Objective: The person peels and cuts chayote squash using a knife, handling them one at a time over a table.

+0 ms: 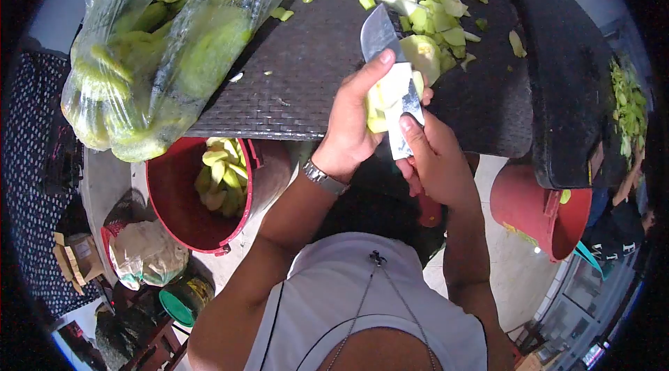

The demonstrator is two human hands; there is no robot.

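My left hand (352, 110) is closed around a pale, peeled piece of chayote (395, 85), with the thumb along its upper side. A knife lies across that piece; its broad shiny blade (378, 33) sticks out past my left thumb, pointing away from me. My right hand (437, 158) grips the near part of the knife, thumb pressed on the metal, and hides the handle. Just beyond the hands, a cut pale piece (421, 57) rests against a pile of green peelings (439, 2) on the dark woven tabletop (300, 85).
A clear plastic bag (188, 50) of whole green chayotes overhangs the table's left edge. Below it stands a red bin (157, 190) holding pale cut pieces. Another red bin (516, 204) is at the right, near a dark chair (564, 92). A stuffed sack (146, 249) sits lower left.
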